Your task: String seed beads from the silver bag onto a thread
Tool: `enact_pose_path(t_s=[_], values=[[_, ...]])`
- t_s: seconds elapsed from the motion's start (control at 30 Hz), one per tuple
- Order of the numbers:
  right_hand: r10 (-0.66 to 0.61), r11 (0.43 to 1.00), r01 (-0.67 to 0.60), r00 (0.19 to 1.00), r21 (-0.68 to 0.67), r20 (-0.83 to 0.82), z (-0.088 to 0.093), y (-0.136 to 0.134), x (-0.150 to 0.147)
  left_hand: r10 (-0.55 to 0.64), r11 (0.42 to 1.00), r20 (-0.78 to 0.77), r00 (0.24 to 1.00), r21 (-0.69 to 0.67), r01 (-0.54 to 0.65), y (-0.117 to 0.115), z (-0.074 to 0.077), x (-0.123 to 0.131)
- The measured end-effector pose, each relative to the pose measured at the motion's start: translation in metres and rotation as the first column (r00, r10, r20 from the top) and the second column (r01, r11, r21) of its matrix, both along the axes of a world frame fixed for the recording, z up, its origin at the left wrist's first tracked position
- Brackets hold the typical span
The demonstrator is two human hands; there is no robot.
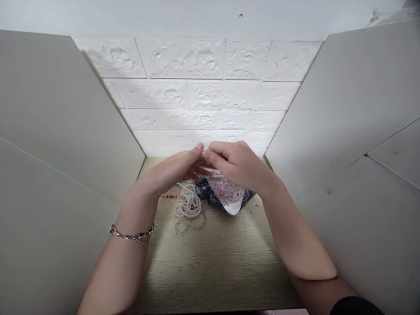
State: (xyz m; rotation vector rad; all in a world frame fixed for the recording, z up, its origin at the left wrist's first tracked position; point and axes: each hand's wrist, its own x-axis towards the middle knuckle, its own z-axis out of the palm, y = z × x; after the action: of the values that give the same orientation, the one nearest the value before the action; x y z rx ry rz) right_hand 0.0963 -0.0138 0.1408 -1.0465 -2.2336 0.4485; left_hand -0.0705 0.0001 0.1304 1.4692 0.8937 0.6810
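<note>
My left hand (179, 168) is raised over the table, slightly blurred, its fingers stretched toward the right and its thumb up. Close against it, my right hand (238, 164) is closed, thumb pressed to the curled fingers; what it pinches is hidden. A thin pale strand shows just under the fingers, but I cannot tell which hand it belongs to. Below lie coiled strings of white beads (189, 206), a red bead strand (170, 196) and a clear bead strand (182, 227). Behind my right hand sits a dark blue patterned cloth (213, 199) bearing many small pink and clear beads (229, 190).
The wooden tabletop (213, 267) runs back to a white brick-textured wall (203, 94). Pale panels stand on the left (59, 131) and on the right (348, 122), boxing in the space. A few tiny bits lie right of the cloth.
</note>
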Motion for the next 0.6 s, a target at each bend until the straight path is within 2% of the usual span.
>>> enact_pose_path(t_s=[0.07,0.13,0.2,0.23,0.3,0.37,0.43,0.53,0.6], values=[[-0.089,0.993,0.091,0.995,0.073,-0.035,-0.002,0.003,0.000,-0.105,0.993,-0.040,0.994,-0.054,0.103,0.002,-0.003,0.001],[-0.124,0.986,0.128,0.991,0.107,-0.046,-0.006,0.010,-0.001,-0.175,0.981,0.011,0.985,-0.085,0.175,0.002,-0.002,0.001],[-0.166,0.979,0.165,0.986,0.121,-0.008,-0.011,0.016,-0.003,-0.189,0.978,0.091,0.978,-0.074,0.196,0.000,0.000,0.000],[-0.189,0.975,0.185,0.981,0.126,0.028,-0.013,0.018,-0.005,-0.161,0.984,0.138,0.977,-0.053,0.169,0.000,0.001,0.000],[-0.213,0.972,0.200,0.972,0.125,0.100,-0.017,0.019,-0.007,-0.042,0.999,0.260,0.965,0.009,0.041,-0.003,0.005,0.001],[-0.194,0.979,0.181,0.971,0.098,0.142,-0.017,0.014,-0.009,0.091,0.990,0.401,0.912,0.063,-0.126,-0.004,0.008,0.003],[-0.139,0.990,0.131,0.977,0.054,0.160,-0.014,0.006,-0.011,0.174,0.963,0.510,0.842,0.089,-0.254,-0.006,0.010,0.007],[-0.023,1.000,0.022,0.988,0.006,0.155,-0.007,-0.005,-0.010,0.176,0.958,0.558,0.811,0.092,-0.272,-0.007,0.011,0.012],[0.013,1.000,-0.014,0.993,0.012,0.114,-0.002,-0.010,-0.008,0.123,0.984,0.496,0.860,0.052,-0.171,-0.006,0.008,0.013]])
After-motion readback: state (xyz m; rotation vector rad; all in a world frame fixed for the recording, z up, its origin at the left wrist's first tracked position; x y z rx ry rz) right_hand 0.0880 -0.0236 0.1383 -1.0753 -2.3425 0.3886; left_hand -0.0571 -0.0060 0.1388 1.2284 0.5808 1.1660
